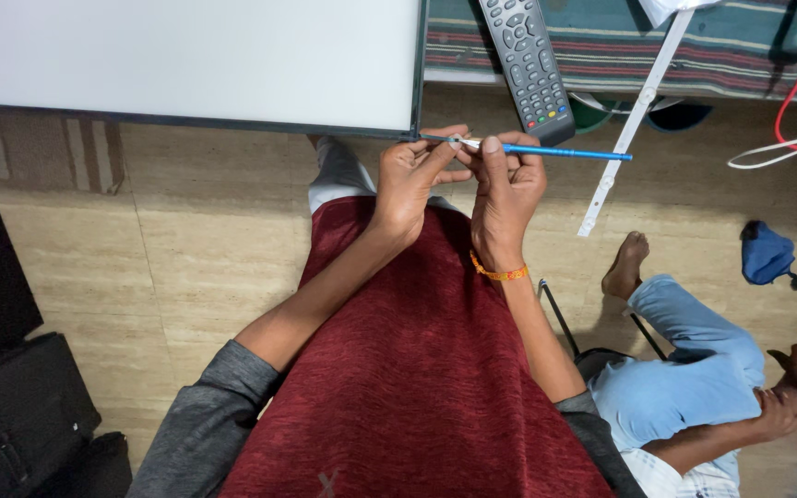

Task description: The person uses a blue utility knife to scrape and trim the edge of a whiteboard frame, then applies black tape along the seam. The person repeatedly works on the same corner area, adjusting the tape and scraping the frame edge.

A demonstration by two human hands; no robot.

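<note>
While both hands meet just below the corner of the big white panel (186, 55), the right hand (506, 189) is pinching a thin blue tool (565, 153), a slim rod like a small screwdriver or brush, between thumb and curled fingers. Its blue shaft runs out level to the right of that hand, well past the knuckles, and its pale front end pokes left toward the other hand. The left hand (412, 180) is closed too, fingertips gathered around a tiny light-coloured piece (455, 141) right at the tool's tip; what that piece is, too small to tell. So the tool bridges the two hands, gripped by the right, tip meeting the left, right at the panel's dark lower edge.

Around them: a grey remote control (528, 65) lies on a striped cloth (712, 46) just above the right hand, and a long white strip (634, 120) slants down beside it, crossing behind the tool's far end. An orange band (500, 273) sits on the right wrist. Red fabric (417, 369) covers the lap. Off to the right, another person in light blue trousers (684, 369) sits with a bare foot (627, 263) on the tiled floor (205, 249).
</note>
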